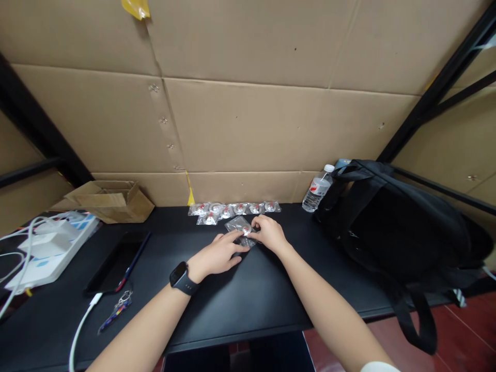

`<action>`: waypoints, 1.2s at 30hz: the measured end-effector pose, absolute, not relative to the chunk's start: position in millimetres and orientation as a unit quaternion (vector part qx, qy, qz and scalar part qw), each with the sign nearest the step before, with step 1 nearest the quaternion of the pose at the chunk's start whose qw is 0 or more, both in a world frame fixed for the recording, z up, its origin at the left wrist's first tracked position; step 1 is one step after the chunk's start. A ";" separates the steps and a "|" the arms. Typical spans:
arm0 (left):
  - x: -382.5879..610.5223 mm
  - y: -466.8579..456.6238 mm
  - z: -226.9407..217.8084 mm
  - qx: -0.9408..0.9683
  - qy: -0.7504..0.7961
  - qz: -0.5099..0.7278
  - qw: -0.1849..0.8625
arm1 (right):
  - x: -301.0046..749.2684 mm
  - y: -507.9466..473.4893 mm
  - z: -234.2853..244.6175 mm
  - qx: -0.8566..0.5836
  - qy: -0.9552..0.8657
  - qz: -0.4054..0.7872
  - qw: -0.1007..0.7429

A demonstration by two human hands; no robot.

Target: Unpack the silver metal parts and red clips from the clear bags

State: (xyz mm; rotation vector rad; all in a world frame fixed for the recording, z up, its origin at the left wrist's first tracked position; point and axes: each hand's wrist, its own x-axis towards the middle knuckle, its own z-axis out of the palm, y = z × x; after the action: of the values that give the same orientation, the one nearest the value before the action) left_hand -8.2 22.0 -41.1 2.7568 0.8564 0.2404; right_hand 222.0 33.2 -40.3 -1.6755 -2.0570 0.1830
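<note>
A small clear plastic bag (235, 223) with a round silvery piece with a red mark in it lies on the black tabletop (236, 289). My left hand (217, 257), with a dark watch (183, 278) on the wrist, has its fingers stretched out, and the fingertips rest on the bag. From the other side my right hand (270, 233) pinches the bag's right part between thumb and fingers. Just behind, a row of several similar bagged round pieces (240, 208) runs along the cardboard wall, one of them (210, 218) set forward of the row.
An open cardboard box (134, 206), a white power strip (58, 258), a phone (112, 263), a pen (134, 261) and a keyring (118, 310) lie to the left. A water bottle (318, 190) and a black backpack (406, 227) stand right. Behind is a cardboard wall (248, 129).
</note>
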 end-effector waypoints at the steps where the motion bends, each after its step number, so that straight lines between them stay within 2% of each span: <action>1: -8.0 21.8 -41.0 0.945 0.290 0.082 0.124 | 219.6 34.4 -42.3 -0.612 -0.751 0.060 0.240; 7: -9.2 26.1 -40.4 0.944 0.291 0.081 0.135 | 206.0 38.9 -48.0 -0.615 -0.740 0.022 0.271; 14: -15.3 35.4 -26.2 0.932 0.289 0.177 0.132 | 227.1 40.1 -43.2 -0.431 -0.803 0.236 0.336; 17: -14.2 35.5 -24.2 0.921 0.305 0.205 0.128 | 236.8 41.8 -41.6 -0.441 -0.780 0.268 0.355; 23: -7.5 34.9 -29.7 0.897 0.353 0.246 0.103 | 242.2 42.6 -42.3 -0.436 -0.815 0.232 0.304; 26: -7.0 38.0 -30.9 0.889 0.362 0.258 0.110 | 238.5 41.9 -41.9 -0.435 -0.811 0.232 0.314; 32: -12.0 46.8 -31.0 0.861 0.374 0.303 0.163 | 237.7 41.9 -40.9 -0.445 -0.789 0.256 0.338; 36: -13.7 51.7 -35.8 0.831 0.397 0.326 0.216 | 237.9 47.7 -50.9 -0.477 -0.736 0.317 0.362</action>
State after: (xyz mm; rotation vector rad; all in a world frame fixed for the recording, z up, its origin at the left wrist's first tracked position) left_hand -13.7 51.7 -35.8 2.3025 1.0991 0.9029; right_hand 237.9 47.7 -50.9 -1.2274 -1.8957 0.8169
